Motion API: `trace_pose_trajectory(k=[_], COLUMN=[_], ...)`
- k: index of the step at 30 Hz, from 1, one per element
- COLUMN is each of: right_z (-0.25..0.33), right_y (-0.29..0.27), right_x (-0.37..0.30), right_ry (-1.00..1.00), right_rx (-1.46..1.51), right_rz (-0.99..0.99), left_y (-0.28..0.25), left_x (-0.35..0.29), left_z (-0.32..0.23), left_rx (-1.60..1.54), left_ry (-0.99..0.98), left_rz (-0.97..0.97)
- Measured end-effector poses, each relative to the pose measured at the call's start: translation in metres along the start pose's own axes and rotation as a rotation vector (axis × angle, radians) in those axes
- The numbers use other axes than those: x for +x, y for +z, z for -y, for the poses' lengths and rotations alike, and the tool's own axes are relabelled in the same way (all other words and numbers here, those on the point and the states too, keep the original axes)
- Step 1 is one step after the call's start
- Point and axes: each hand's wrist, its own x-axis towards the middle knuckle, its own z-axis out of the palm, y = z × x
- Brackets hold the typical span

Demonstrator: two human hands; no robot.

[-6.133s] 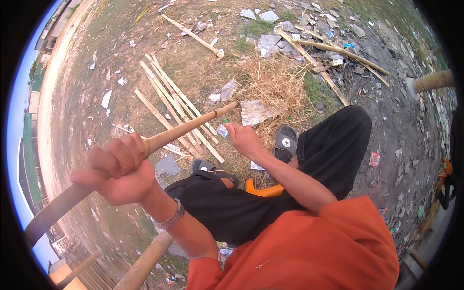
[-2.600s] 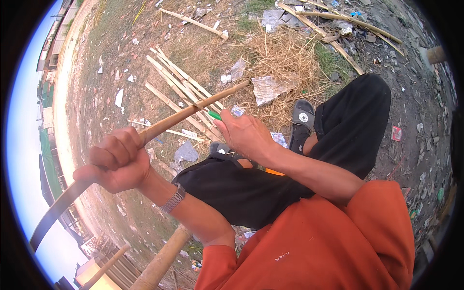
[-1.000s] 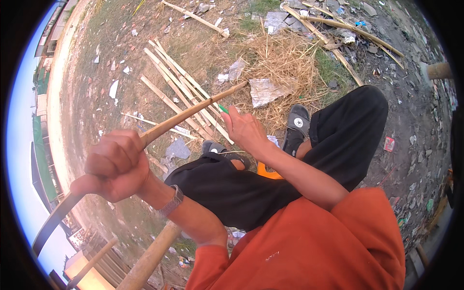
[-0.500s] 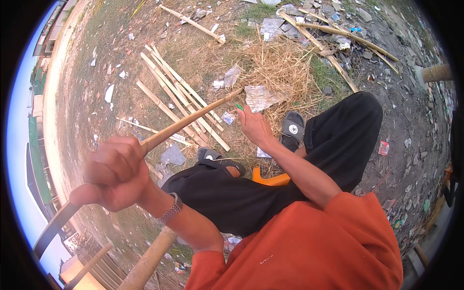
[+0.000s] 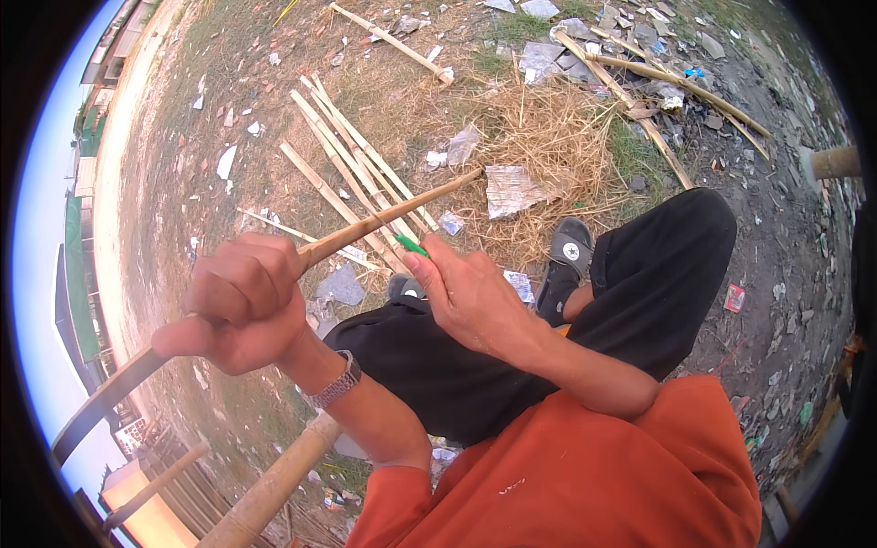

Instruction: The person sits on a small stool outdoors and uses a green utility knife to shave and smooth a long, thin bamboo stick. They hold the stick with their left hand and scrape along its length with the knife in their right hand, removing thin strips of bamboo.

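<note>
My left hand [image 5: 242, 306], a watch on its wrist, is closed in a fist round a long bamboo strip [image 5: 422, 200]. The strip slants from the lower left up to a narrow tip over the ground, and its other end runs on behind the fist. Closed fingers of my right hand [image 5: 480, 301] grip a small green tool [image 5: 411, 245] just below the strip's middle. Only a bit of green shows; the rest of the tool is hidden, and I cannot tell whether it touches the bamboo.
Several pale split bamboo strips [image 5: 343, 151] lie ahead on the ground. Beyond my sandalled foot [image 5: 568, 251] is dry straw [image 5: 557, 128] with a flattened grey-white sheet [image 5: 516, 192]. A thick bamboo pole [image 5: 274, 484] slants at the lower left; more poles [image 5: 676, 78] lie at the far right among rubble.
My right hand has moved left and nearer, from by the strip's tip to its middle, with the green tool. The left hand keeps its hold. An orange object between my feet is now mostly covered.
</note>
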Motion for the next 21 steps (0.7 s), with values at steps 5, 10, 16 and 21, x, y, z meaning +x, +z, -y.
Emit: trace_pose_trajectory(k=[5,10,16,21], right_z=[-0.024,-0.028,-0.034,0.029], right_y=[0.014,0.008,0.015,-0.004], right_x=[-0.005,-0.006,-0.009,-0.014], right_ry=[0.086,0.027,0.066,-0.026], right_rx=[-0.242,-0.167,-0.195,-0.050], right_rz=[-0.086,-0.083,-0.089,-0.009], left_y=[0.011,0.011,0.008,0.014], left_x=[0.004,0.006,0.005,0.006], left_z=[0.001,0.004,0.002,0.007], left_rx=[0.039,-0.013,-0.024,-0.018], left_ry=[-0.002,0.044,0.050,0.078], left_rz=[0.010,0.040,0.043,0.037])
